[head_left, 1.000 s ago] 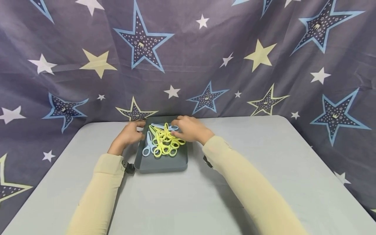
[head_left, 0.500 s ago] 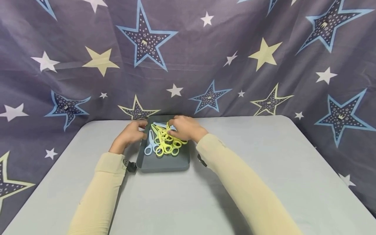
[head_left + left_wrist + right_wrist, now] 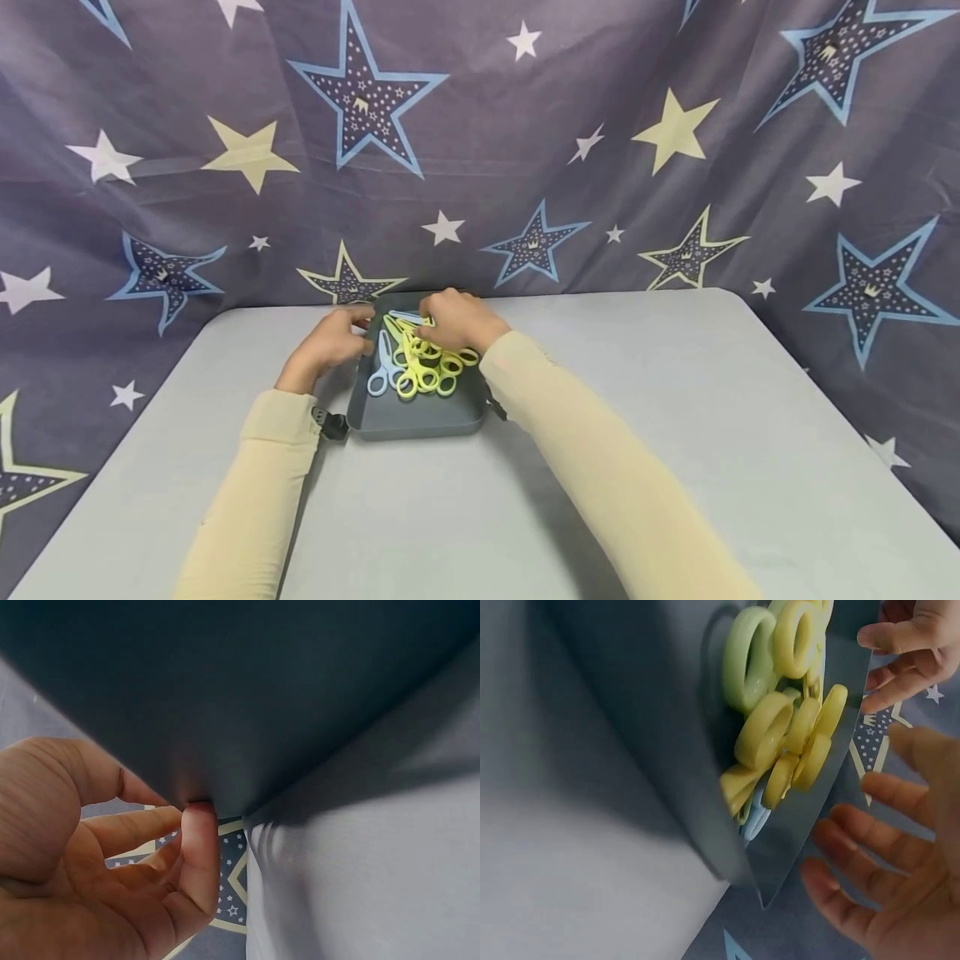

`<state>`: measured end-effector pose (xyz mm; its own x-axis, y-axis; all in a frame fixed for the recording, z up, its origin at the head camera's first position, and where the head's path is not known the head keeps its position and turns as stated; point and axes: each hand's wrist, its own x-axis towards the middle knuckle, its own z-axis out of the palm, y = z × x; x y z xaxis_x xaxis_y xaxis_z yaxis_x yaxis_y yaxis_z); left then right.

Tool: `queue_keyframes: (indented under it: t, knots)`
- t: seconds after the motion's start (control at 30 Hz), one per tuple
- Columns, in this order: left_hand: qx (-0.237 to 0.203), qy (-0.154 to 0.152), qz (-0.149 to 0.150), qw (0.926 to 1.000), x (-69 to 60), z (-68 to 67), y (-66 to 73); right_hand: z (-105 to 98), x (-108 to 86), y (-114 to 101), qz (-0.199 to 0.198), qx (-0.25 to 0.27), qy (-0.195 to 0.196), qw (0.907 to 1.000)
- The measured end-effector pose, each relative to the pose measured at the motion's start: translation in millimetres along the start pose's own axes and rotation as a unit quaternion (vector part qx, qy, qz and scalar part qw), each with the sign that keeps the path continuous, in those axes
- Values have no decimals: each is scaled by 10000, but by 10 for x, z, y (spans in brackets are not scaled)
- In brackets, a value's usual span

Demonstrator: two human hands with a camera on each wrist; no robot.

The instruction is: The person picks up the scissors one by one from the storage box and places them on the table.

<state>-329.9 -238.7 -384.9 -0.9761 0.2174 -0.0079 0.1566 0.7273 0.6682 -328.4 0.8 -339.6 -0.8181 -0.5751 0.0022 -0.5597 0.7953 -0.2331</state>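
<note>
Since the earlier frame, our right hand (image 3: 459,323) has shifted toward nine o'clock, farther over the heap of yellow plastic scissors (image 3: 415,360).
Its grip is loose, fingers apart and slightly bent with nothing seen between them; whether it touches the scissors, we cannot tell. We see our left hand (image 3: 330,340) pinching the rim of the dark-grey rectangular tray (image 3: 416,421) at about ten o'clock. Yellow scissors lie in the tray's middle, several handles toward six o'clock; one light-blue pair of scissors (image 3: 386,357) lies at the heap's nine o'clock. We see the tray on the pale-grey tabletop (image 3: 637,400), with a purple-grey star-printed cloth (image 3: 480,167) at twelve o'clock.
</note>
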Motion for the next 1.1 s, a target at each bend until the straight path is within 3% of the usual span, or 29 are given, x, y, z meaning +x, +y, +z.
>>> queue_keyframes:
  t: [0.23,0.7,1.1]
  knots:
    - [-79,17,52,10000,9,-3,-13,48,56,-81,366,111,-118,9992]
    - [-133,-19,23,9999,-21,-29,-9,167,103,-104,608,-2,-341,9976]
    - [-187,-15,43,9998,-4,-24,-27,149,110,-189,638,-563,-581,9947]
